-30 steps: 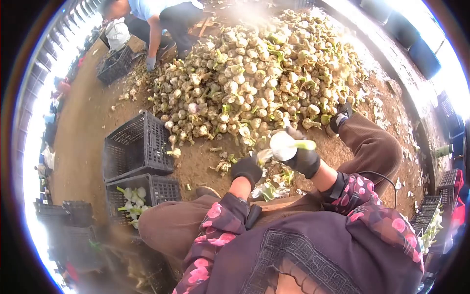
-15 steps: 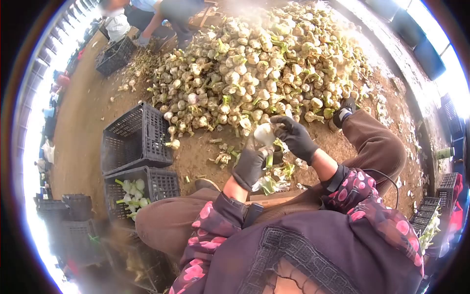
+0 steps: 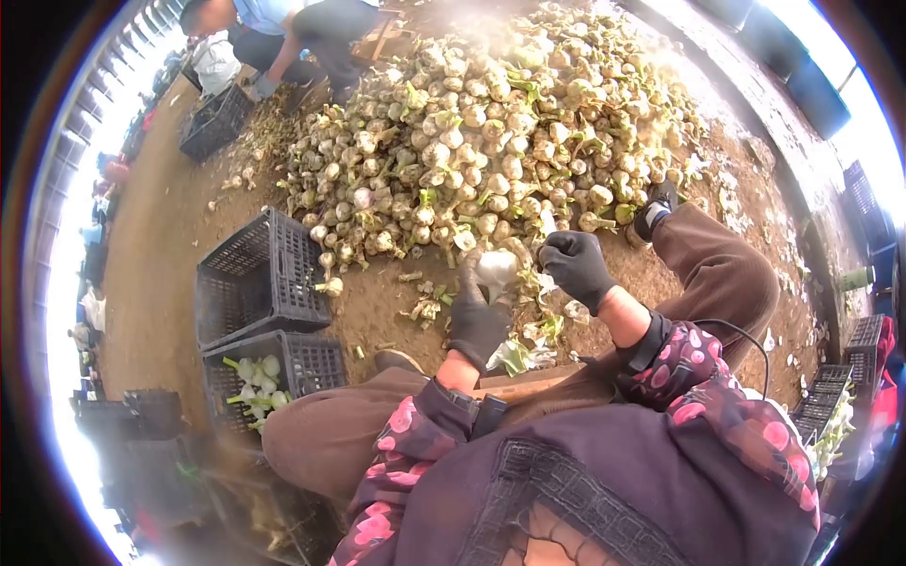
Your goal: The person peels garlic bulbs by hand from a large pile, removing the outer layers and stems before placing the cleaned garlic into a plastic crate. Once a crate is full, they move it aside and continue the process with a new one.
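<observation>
My left hand (image 3: 477, 321), in a black glove, grips a white bulb (image 3: 496, 267) from below, held up in front of my knees. My right hand (image 3: 578, 267), also in a black glove, is clenched just right of the bulb. A pale blade (image 3: 547, 224) sticks up from its fist, apparently a small knife. Beyond both hands a big pile of untrimmed white-and-green bulbs (image 3: 491, 123) covers the dirt floor. Green and white trimmings (image 3: 528, 344) lie on the ground under my hands.
Two black crates stand at my left: the farther crate (image 3: 260, 278) looks bare, the nearer crate (image 3: 316, 363) holds trimmed bulbs (image 3: 255, 382). Another person (image 3: 283, 24) crouches at the pile's far left by a crate (image 3: 215, 121). More crates (image 3: 830, 396) stand at the right.
The bulb went from my right hand to my left and its green stalk is gone. Both hands moved slightly up toward the pile. My right hand has closed into a fist.
</observation>
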A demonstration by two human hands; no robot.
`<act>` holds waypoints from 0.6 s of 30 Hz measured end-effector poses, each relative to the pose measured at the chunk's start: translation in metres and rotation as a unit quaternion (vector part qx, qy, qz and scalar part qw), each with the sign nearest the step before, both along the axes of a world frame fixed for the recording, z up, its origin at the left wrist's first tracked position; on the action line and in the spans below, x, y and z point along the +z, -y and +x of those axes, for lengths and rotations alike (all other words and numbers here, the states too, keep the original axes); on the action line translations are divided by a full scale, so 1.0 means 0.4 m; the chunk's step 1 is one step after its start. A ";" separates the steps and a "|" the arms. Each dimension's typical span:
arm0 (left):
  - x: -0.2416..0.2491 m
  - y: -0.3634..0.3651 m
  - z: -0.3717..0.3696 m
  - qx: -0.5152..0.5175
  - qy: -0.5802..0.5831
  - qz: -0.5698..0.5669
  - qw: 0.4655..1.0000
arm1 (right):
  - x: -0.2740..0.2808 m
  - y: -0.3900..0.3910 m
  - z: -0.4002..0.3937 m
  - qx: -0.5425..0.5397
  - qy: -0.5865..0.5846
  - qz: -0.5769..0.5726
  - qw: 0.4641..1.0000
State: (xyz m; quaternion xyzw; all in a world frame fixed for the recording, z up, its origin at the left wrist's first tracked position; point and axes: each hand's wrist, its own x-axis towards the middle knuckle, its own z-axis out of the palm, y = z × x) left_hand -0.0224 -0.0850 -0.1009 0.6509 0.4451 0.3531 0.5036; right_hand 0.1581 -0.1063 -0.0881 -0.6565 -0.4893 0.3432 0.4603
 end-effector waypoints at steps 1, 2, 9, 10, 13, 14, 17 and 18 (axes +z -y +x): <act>-0.014 -0.002 0.001 0.006 -0.027 0.074 0.997 | 0.032 0.007 -0.011 0.019 0.076 -0.005 0.997; 0.001 0.001 0.002 0.006 -0.028 0.072 0.997 | 0.045 0.012 -0.028 0.038 0.150 -0.010 0.988; 0.038 0.003 0.001 0.005 -0.200 0.080 0.976 | -0.083 -0.004 -0.046 0.113 0.104 0.086 0.984; 0.028 0.002 0.002 -0.004 -0.136 0.084 0.987 | -0.077 0.000 -0.042 0.113 0.104 0.086 0.984; 0.014 0.000 0.003 -0.033 0.059 -0.025 0.997 | -0.043 0.004 -0.031 -0.002 -0.317 -0.041 0.947; 0.013 0.001 0.003 -0.051 0.184 -0.138 0.972 | -0.042 -0.003 -0.027 -0.004 -0.318 -0.042 0.947; -0.015 -0.011 -0.027 -0.096 0.217 -0.183 0.954 | -0.073 -0.024 -0.019 -0.021 -0.270 -0.043 0.962; -0.018 -0.013 -0.029 -0.114 0.242 -0.229 0.936 | -0.105 -0.038 -0.011 -0.026 -0.272 -0.040 0.961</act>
